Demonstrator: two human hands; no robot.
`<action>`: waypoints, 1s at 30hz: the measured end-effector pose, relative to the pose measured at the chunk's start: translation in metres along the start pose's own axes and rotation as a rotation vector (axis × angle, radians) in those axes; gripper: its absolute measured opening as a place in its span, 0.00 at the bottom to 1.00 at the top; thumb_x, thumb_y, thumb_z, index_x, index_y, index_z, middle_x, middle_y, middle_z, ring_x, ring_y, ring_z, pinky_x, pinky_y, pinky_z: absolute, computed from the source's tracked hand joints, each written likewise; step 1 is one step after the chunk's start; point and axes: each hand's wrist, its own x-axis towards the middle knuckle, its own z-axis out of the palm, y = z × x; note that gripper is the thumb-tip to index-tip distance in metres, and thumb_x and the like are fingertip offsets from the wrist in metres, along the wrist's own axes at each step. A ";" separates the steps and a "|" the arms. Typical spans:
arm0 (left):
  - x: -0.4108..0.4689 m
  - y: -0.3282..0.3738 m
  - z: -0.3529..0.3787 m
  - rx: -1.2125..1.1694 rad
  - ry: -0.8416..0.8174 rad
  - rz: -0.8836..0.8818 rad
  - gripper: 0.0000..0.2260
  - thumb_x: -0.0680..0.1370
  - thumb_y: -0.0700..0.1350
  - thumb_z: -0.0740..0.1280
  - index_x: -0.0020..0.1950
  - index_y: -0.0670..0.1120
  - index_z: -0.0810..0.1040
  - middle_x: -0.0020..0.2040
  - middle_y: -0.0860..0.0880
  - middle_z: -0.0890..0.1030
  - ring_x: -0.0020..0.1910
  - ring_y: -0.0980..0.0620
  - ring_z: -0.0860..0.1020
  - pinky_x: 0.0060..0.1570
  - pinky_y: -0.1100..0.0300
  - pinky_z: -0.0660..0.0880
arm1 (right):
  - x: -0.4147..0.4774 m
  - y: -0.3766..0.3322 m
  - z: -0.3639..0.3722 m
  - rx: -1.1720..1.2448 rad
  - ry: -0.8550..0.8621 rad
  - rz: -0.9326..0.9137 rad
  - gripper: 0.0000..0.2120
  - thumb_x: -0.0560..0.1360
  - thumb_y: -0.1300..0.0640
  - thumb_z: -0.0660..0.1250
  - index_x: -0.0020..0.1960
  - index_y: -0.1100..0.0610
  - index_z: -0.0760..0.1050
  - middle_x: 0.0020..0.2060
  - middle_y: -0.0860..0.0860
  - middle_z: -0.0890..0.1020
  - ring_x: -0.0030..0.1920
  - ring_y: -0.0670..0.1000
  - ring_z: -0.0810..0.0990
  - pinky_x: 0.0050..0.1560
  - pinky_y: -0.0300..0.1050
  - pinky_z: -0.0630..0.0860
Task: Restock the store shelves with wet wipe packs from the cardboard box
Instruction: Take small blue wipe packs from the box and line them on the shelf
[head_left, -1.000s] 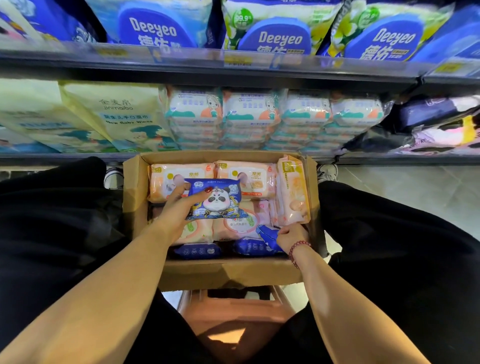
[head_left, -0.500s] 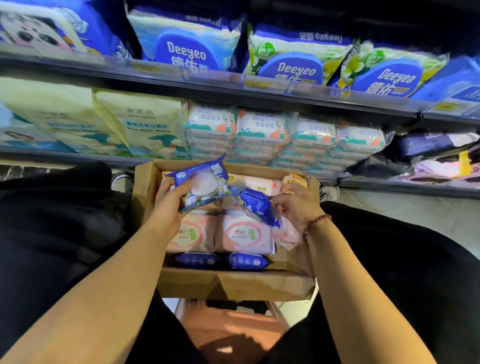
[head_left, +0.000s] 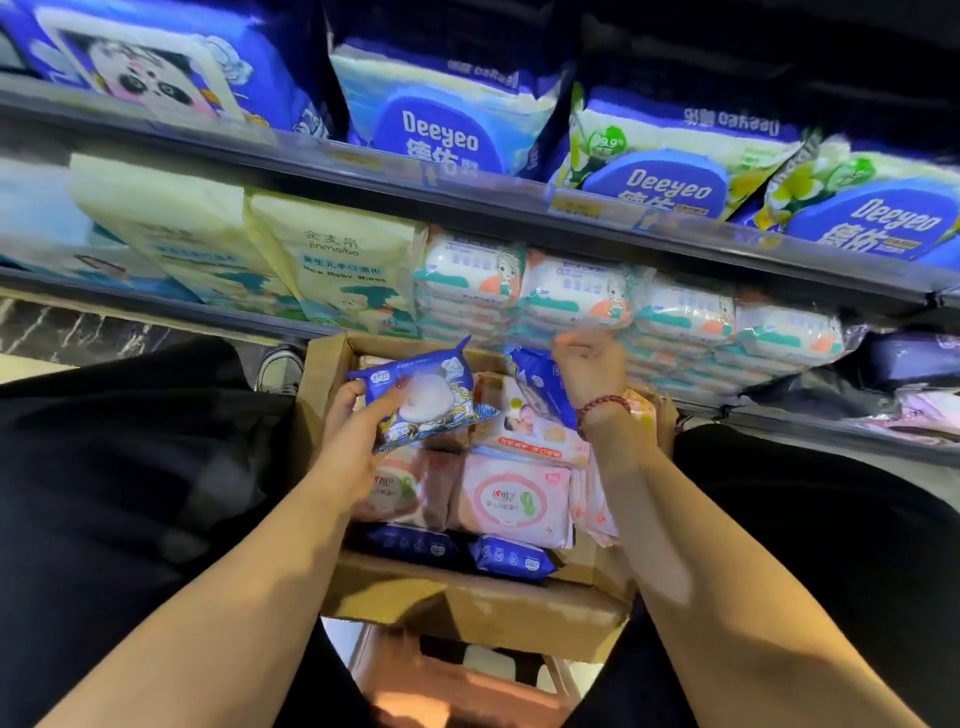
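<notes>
An open cardboard box sits between my knees and holds pink and blue wet wipe packs. My left hand grips a blue panda wipe pack above the box's far left corner. My right hand holds a second blue wipe pack by its edge, raised in front of the lower shelf's white wipe packs. In the box lie a pink wipe pack, a peach baby-print pack and two small blue packs along the near wall.
The lower shelf also carries yellow baby wipe bags on the left. The upper shelf has big blue Deeyeo packs and a panda pack. My black-trousered legs flank the box. A brown stool is below it.
Both hands have lifted blue packs out of the box and risen toward the lower shelf. My view has tilted upward, showing more of the upper shelf.
</notes>
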 end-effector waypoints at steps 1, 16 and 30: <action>0.002 0.000 0.001 -0.004 0.009 -0.001 0.09 0.73 0.39 0.72 0.45 0.47 0.73 0.41 0.48 0.85 0.39 0.48 0.84 0.48 0.50 0.78 | -0.001 0.006 0.005 -0.080 0.044 -0.085 0.05 0.76 0.63 0.65 0.42 0.56 0.76 0.34 0.47 0.77 0.39 0.47 0.76 0.42 0.40 0.72; 0.006 -0.004 0.002 -0.017 0.049 -0.008 0.10 0.73 0.40 0.72 0.48 0.48 0.73 0.47 0.43 0.84 0.43 0.46 0.84 0.44 0.53 0.80 | 0.004 0.100 0.002 -0.610 0.108 -0.002 0.26 0.62 0.50 0.77 0.57 0.56 0.77 0.52 0.56 0.80 0.55 0.61 0.75 0.55 0.56 0.74; -0.010 0.008 0.008 -0.034 0.006 0.008 0.12 0.73 0.42 0.72 0.53 0.48 0.73 0.47 0.47 0.84 0.44 0.49 0.83 0.43 0.55 0.79 | -0.021 0.067 -0.018 -0.051 -0.185 0.071 0.14 0.64 0.61 0.79 0.46 0.62 0.78 0.38 0.53 0.81 0.39 0.53 0.79 0.40 0.46 0.79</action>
